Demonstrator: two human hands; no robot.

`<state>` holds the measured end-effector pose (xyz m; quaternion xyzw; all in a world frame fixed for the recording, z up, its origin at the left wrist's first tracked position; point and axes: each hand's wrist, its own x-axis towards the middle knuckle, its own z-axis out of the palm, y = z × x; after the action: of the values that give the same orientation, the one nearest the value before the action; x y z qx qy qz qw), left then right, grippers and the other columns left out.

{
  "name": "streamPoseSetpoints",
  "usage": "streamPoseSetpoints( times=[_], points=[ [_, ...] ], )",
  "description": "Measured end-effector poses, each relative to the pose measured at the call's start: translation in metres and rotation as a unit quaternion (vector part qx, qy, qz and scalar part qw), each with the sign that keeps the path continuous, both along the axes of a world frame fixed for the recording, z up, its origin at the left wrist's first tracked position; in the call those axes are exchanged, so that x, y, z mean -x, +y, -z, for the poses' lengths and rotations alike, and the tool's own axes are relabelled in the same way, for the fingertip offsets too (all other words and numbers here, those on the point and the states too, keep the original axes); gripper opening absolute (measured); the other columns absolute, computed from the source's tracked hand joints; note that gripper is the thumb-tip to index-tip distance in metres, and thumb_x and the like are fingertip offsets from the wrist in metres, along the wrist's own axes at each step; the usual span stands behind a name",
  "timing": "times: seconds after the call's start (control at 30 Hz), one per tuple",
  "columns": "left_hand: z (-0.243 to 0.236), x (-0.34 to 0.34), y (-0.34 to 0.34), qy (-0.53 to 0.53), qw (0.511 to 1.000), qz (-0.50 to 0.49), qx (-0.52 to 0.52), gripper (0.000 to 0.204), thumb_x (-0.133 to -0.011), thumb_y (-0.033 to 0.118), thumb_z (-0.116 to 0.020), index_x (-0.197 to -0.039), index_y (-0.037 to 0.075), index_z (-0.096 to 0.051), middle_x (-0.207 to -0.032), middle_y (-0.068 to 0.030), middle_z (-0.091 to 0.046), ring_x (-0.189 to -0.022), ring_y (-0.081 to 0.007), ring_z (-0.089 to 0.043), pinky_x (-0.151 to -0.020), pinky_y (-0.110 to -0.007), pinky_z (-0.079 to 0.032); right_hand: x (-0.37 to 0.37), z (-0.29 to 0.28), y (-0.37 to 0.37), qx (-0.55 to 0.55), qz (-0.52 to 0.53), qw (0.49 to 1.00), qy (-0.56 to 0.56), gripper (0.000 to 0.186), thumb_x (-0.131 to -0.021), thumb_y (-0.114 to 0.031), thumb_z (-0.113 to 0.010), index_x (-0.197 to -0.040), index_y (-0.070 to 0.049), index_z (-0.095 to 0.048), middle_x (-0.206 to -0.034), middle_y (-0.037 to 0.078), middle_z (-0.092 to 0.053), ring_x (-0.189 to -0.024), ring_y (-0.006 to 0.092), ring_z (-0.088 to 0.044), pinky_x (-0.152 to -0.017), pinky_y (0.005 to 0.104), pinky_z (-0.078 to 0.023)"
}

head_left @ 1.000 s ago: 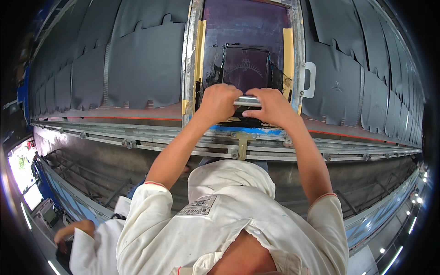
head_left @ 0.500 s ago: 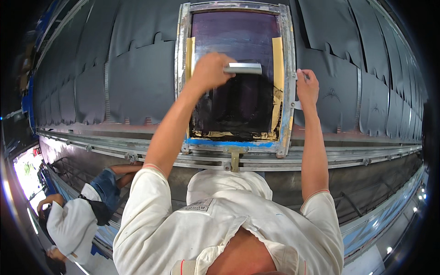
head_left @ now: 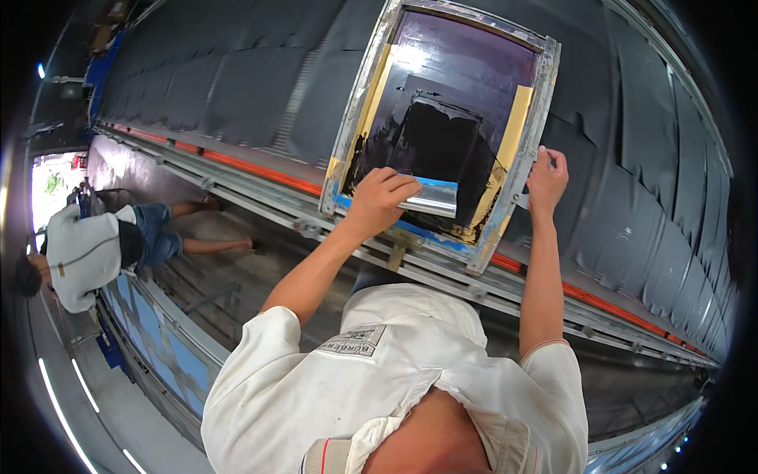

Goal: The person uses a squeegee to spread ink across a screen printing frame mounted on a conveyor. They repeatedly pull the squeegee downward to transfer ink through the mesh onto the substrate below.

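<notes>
A screen printing frame (head_left: 545, 95) with a metal rim lies tilted before me, its dark purple mesh (head_left: 466, 47) edged by yellow and blue tape. Glossy black ink (head_left: 442, 146) covers much of the mesh's near half. My left hand (head_left: 377, 201) is closed round one end of a squeegee (head_left: 433, 199) with a silvery metal holder, which lies across the inked near end. Its blade edge is hidden. At the frame's right side my right hand (head_left: 548, 183) has its fingers curled against the rim, gripping its edge.
Dark grey sheets (head_left: 237, 87) cover the long table on both sides of the frame. A metal rail (head_left: 260, 209) with an orange strip runs along its near edge. Behind on the left, another person (head_left: 87, 245) is beside a second table (head_left: 158, 324) with blue pieces.
My left hand has drawn the squeegee from mid-mesh toward me, to the frame's near end. My right hand stays at the rim. The view has turned, so the frame now appears tilted.
</notes>
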<state>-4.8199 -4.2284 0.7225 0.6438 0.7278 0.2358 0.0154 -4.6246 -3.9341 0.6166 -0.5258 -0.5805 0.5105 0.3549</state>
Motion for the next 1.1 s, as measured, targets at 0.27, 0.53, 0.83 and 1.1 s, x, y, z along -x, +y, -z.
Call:
streamPoseSetpoints(
  times=[0.27,0.53,0.83,1.1],
  points=[
    [0.004,-0.019,-0.053,0.020,0.998,0.027,0.059,0.057,-0.056,-0.004,-0.080,-0.110,0.012,-0.073,-0.113,0.0010,-0.075,-0.101,-0.0229,-0.065,-0.092,-0.040,-0.046,0.002,0.004,0.003,-0.017,0.010,1.000,-0.013,0.025,-0.097,-0.028,-0.071,-0.101,-0.004,-0.070,-0.087,0.011,-0.074,-0.081,0.0195,-0.070,-0.075,0.0352,-0.053],
    [0.020,-0.005,-0.029,0.033,0.997,0.059,0.032,0.051,-0.060,-0.005,-0.075,-0.108,0.012,-0.072,-0.111,0.0005,-0.074,-0.092,-0.0207,-0.064,-0.085,-0.038,-0.043,-0.006,0.012,0.010,-0.034,0.032,0.997,-0.054,0.026,-0.097,-0.032,-0.070,-0.102,-0.007,-0.072,-0.085,0.009,-0.073,-0.077,0.0198,-0.068,-0.073,0.0361,-0.052],
    [0.004,0.078,0.090,-0.030,0.996,0.079,0.022,0.033,-0.069,0.004,-0.081,-0.100,0.013,-0.075,-0.095,-0.0018,-0.074,-0.084,-0.0230,-0.067,-0.078,-0.039,-0.043,0.002,-0.015,0.003,-0.034,-0.006,0.979,-0.200,0.028,-0.097,-0.036,-0.070,-0.105,-0.009,-0.072,-0.093,0.016,-0.074,-0.084,0.0341,-0.070,-0.079,0.0411,-0.053],
    [-0.023,0.119,0.181,-0.059,0.974,0.038,0.217,0.029,-0.074,0.020,-0.089,-0.100,0.010,-0.080,-0.086,-0.0171,-0.074,-0.082,-0.0388,-0.070,-0.076,-0.045,-0.054,0.091,-0.118,0.017,-0.147,-0.367,0.906,-0.154,0.036,-0.090,-0.036,-0.077,-0.112,-0.007,-0.075,-0.105,0.018,-0.075,-0.103,0.0375,-0.070,-0.093,0.0450,-0.053]
  ],
)
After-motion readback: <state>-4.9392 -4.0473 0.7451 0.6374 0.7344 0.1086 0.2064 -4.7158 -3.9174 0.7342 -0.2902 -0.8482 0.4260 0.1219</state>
